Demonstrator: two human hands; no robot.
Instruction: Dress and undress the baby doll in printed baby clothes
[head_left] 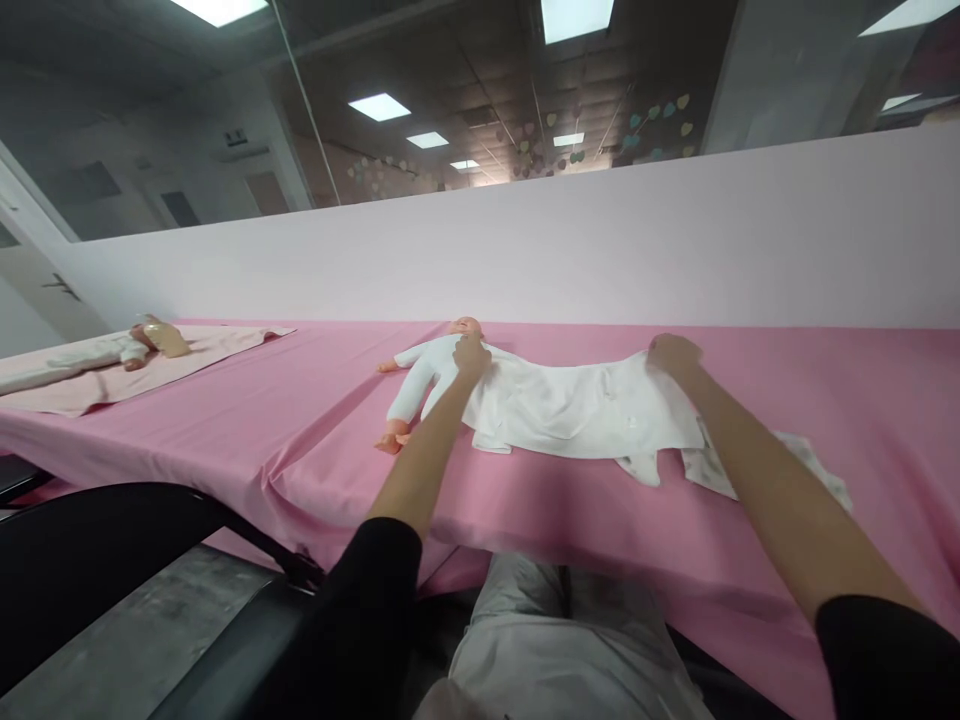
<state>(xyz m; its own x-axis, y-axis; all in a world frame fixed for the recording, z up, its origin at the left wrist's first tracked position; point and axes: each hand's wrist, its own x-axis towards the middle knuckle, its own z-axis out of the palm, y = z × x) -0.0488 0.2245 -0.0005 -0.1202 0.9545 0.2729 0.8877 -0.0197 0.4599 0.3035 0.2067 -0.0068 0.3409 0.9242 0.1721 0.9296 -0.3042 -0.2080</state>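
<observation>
A white baby garment (574, 405) is stretched sideways over the pink-covered table (337, 450), its lower edge lying on the cloth. My left hand (471, 357) is closed on its left end, right beside a baby doll (424, 372) in a white suit. At the opposite end my right hand (673, 353) is closed on the garment's upper right corner. The doll lies on its back, head toward the wall, partly hidden by my left hand and forearm. Under my right forearm lies another pale, patterned cloth (810, 462).
Far left, a second doll (97, 355) lies on a light pink blanket (217, 348), with a yellowish bottle (166, 338) by its head. Black chairs (135, 550) stand at the table's left front. A white wall (525, 240) with windows above it runs behind the table.
</observation>
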